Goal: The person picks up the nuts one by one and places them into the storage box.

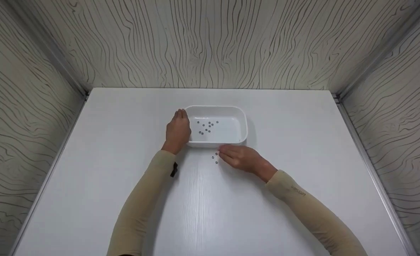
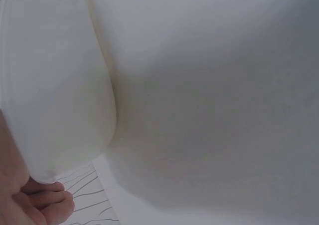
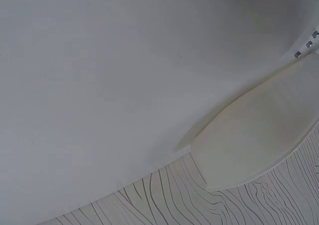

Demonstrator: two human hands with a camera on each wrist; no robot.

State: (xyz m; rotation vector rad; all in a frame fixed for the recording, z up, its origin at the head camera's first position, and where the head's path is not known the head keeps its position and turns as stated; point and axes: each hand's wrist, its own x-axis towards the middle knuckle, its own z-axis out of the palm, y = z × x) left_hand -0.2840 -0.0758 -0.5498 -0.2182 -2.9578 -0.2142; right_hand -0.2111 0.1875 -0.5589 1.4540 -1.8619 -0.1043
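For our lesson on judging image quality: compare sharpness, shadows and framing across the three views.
Head view: evenly lit and sharp, soft shadows beside the tray and under both arms, small nuts tiny but distinct. Left wrist view: too close, the tray wall a pale blur, fingertips at the corner. Right wrist view: mostly bare table, tilted, soft.

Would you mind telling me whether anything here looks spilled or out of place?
Yes: a few small metal pieces lie loose on the table just outside the white tray, by the right hand, while the rest sit inside it.
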